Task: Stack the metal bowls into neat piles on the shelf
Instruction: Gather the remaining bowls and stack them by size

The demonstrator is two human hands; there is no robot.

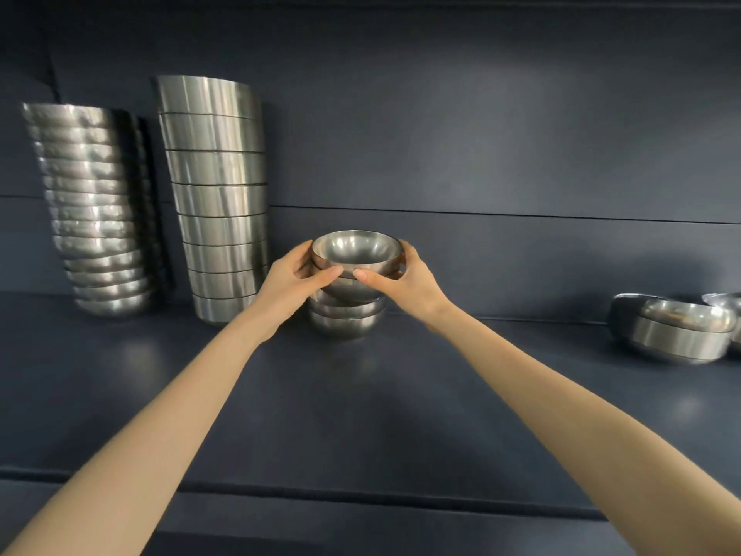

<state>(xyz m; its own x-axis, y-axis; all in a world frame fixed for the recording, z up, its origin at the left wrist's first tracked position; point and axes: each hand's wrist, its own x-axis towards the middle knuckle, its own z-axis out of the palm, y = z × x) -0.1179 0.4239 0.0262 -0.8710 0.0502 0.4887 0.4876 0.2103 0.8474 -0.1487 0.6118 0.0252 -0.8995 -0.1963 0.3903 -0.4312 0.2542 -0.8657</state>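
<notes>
Bowl (357, 254), gripped at its rim by the left hand (296, 270) at nine o'clock and the right hand (405, 274) at three, tops the short pile (347, 319) in the middle of the shelf (361, 395), and should be lowered level and centred to nest squarely.

Shiny metal bowls (357, 250), matt dark shelf (361, 395)

Dark shelf (361, 395). Bears at far left a tall rounded stack (100, 210) beside a taller straight-sided stack (220, 194), at centre a short pile (347, 321), at right loose nested bowls (677, 335).
</notes>
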